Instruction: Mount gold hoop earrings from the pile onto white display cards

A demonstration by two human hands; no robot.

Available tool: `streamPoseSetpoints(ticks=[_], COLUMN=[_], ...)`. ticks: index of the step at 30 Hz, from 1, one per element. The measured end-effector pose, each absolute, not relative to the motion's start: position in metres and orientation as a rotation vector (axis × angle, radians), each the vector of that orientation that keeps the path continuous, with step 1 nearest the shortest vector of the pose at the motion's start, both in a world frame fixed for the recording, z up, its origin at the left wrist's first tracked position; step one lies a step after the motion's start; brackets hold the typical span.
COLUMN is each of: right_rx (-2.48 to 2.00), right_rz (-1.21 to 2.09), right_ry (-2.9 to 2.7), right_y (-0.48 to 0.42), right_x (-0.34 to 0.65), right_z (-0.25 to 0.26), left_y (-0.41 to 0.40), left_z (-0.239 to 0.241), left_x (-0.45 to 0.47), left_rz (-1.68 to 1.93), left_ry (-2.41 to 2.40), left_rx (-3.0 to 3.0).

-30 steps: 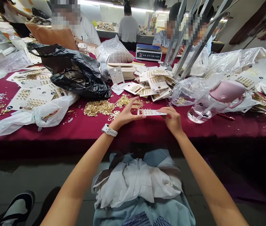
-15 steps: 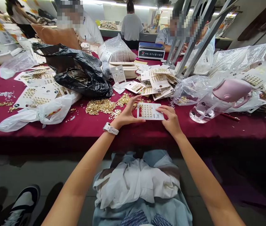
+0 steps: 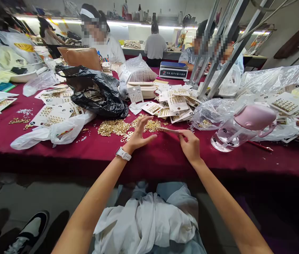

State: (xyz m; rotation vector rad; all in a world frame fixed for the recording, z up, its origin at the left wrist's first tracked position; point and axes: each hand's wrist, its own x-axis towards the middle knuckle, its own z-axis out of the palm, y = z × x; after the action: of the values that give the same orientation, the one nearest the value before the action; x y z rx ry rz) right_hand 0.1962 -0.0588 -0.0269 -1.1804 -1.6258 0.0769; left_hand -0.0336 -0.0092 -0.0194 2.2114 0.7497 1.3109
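Note:
An earring card (image 3: pixel 167 130), turned nearly edge-on, is pinched between the thumb and fingers of my right hand (image 3: pixel 190 144). Its face is mostly hidden at this angle. My left hand (image 3: pixel 138 137) is open just left of the card, thumb and fingers spread apart, touching nothing. Beyond my left hand lies a heap of small gold pieces (image 3: pixel 113 127) on the dark red cloth (image 3: pixel 160 155). Behind the card is a pile of white cards with gold earrings (image 3: pixel 177 102).
A clear bottle with a pink lid (image 3: pixel 240 128) stands to the right. A black plastic bag (image 3: pixel 99 95) and a white bag (image 3: pixel 51 132) lie to the left. Metal posts (image 3: pixel 210 53) rise behind the card pile, near a scale (image 3: pixel 173 70). Several people sit beyond.
My right hand has tilted the card from face-up to nearly edge-on. My left hand has moved away from the card's left end. The head view has tipped upward.

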Motion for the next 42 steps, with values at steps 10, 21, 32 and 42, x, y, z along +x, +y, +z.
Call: streamPoseSetpoints(ticks=[10,21,32,42], right_rx=[-1.124,-0.930,-1.088,-1.144], right_rz=[0.370,0.543,0.172,-0.010], right_ry=[-1.421,-1.219,-1.394,-1.565], right_y=[0.021,0.132,0.069,0.064], right_x=[0.213,0.209,0.167,0.169], right_z=[0.020,0.020,-0.008,-0.008], left_y=[0.001,-0.005,0.010,0.143], left_z=[-0.021,-0.017,0.021,0.011], left_x=[-0.031,-0.028,-0.034,-0.081], left_rz=[1.348,1.231,1.249,1.091], left_ry=[1.126,1.186,1.121,1.741], left_rx=[2.288,2.497,2.493,2.015])
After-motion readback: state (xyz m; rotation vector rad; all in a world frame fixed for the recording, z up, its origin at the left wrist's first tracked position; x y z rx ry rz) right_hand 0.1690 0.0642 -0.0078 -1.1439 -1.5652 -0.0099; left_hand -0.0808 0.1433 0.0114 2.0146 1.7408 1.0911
